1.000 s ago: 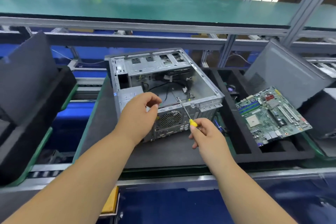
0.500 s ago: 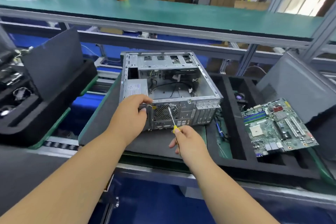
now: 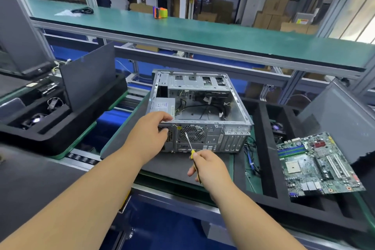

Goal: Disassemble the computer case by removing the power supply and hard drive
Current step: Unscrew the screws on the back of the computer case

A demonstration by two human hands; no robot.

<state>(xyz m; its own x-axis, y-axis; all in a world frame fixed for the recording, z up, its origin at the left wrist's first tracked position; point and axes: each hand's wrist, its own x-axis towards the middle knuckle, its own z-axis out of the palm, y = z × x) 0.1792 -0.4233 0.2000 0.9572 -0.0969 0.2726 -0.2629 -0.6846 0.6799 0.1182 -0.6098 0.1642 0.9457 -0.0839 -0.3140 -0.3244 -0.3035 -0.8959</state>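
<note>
An open grey computer case [image 3: 233, 111] lies on its side on a dark mat, rear panel towards me. The silver power supply [image 3: 163, 106] sits in its near-left corner, with loose cables behind it. My left hand [image 3: 151, 134] grips the case's near-left corner, fingers curled over the rim by the power supply. My right hand [image 3: 209, 165] holds a yellow-handled screwdriver [image 3: 189, 144], whose tip points up at the rear fan grille. I cannot make out a hard drive.
A green motherboard [image 3: 316, 163] lies tilted in a black foam tray [image 3: 267, 168] to the right, with a grey side panel [image 3: 345, 119] behind it. Another foam tray [image 3: 60, 124] with parts stands at the left. A green shelf [image 3: 203, 34] runs overhead behind the case.
The view has tilted up and pulled back. My left hand slid from the top of the power supply to the case's near-left corner. The screwdriver dropped from the case's rim to the rear panel.
</note>
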